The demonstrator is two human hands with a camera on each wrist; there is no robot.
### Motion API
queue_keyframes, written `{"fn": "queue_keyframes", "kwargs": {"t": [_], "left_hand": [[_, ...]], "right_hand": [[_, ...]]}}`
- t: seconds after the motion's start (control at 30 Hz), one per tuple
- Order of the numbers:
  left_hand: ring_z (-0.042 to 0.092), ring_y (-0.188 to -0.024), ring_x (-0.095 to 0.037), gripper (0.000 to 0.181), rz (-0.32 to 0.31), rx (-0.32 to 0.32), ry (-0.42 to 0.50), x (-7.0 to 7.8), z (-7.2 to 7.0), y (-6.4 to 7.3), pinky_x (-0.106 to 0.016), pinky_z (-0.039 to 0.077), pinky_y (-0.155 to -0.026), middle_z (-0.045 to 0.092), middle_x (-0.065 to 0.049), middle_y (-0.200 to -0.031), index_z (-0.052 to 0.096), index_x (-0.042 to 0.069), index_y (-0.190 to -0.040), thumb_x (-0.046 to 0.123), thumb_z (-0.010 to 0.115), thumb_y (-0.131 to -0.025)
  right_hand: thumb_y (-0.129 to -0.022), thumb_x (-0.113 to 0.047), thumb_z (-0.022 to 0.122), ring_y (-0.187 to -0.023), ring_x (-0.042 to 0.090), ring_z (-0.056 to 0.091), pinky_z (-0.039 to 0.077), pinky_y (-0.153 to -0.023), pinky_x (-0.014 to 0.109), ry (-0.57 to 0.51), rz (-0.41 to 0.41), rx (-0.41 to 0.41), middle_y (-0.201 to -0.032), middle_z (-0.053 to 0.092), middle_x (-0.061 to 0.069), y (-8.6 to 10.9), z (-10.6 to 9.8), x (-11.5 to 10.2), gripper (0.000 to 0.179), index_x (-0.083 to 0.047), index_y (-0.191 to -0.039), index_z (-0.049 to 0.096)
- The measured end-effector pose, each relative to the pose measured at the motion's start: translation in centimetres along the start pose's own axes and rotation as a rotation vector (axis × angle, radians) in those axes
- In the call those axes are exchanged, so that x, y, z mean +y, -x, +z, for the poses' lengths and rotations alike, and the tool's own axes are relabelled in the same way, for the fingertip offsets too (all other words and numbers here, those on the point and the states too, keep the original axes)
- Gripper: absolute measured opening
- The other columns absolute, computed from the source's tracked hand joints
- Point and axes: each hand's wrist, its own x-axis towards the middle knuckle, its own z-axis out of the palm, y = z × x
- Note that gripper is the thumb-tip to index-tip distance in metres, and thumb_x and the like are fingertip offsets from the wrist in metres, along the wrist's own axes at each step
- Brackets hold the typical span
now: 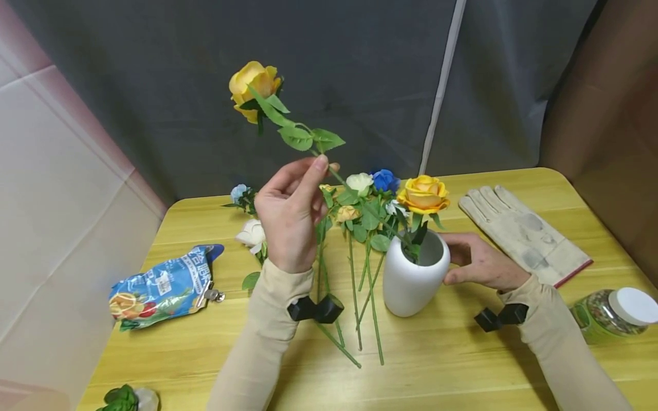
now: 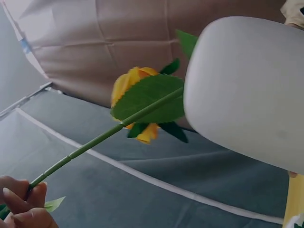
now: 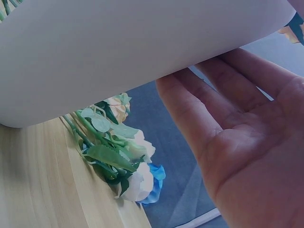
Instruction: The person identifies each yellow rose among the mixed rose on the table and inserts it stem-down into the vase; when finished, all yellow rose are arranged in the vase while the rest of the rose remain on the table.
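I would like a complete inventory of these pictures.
Woodgrain table: one, yellow, below
Smooth rounded vase: one, white, right of centre
Open rose: one, golden, in vase
Leafy rose: one, yellow, upper left
Loose stemmed flowers: several, overlapping; white, blue, pale yellow; centre, left
Crinkled printed pouch: one, blue, left
Metal clip: one, silver, on pouch
Fabric glove: one, beige, red hem, right
Clear lidded jar: one, white lid, right
Leafy object: one, green, bottom left
Fabric backdrop: one, dark grey, behind
Side panels: two, pale left, brown right
Wrist devices: two, black, on wrists
Sleeved arms: two, beige, bottom
Left hand: one, pinching leafy rose
Right hand: one, touching vase
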Motion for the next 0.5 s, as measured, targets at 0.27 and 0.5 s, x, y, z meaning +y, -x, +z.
{"fn": "queue_keyframes", "kwargs": {"t": [0.27,0.5], "left_hand": [[0.042,-0.042,-0.007,0.004,-0.021,0.002,-0.050,-0.7,0.5,0.6,-0.021,0.030,-0.040,0.076,-0.001,-0.076,0.076,-0.001,-0.093,0.002,0.075,-0.091],[0.043,-0.042,-0.007,0.008,-0.018,-0.010,-0.083,-1.2,0.7,1.0,-0.021,0.031,-0.041,0.075,0.001,-0.074,0.075,-0.002,-0.094,0.005,0.077,-0.090]], "right_hand": [[-0.091,-0.022,0.079,-0.121,0.011,0.065,0.052,-0.101,0.025,-0.012,-0.007,-0.009,-0.135,0.067,-0.007,-0.1,0.0,0.1,0.049,-0.024,-0.138,0.064],[-0.091,-0.017,0.080,-0.121,0.011,0.065,0.052,-0.101,0.025,-0.030,-0.026,-0.012,-0.135,0.067,-0.005,0.0,-0.2,0.3,0.050,-0.023,-0.138,0.064]]}}
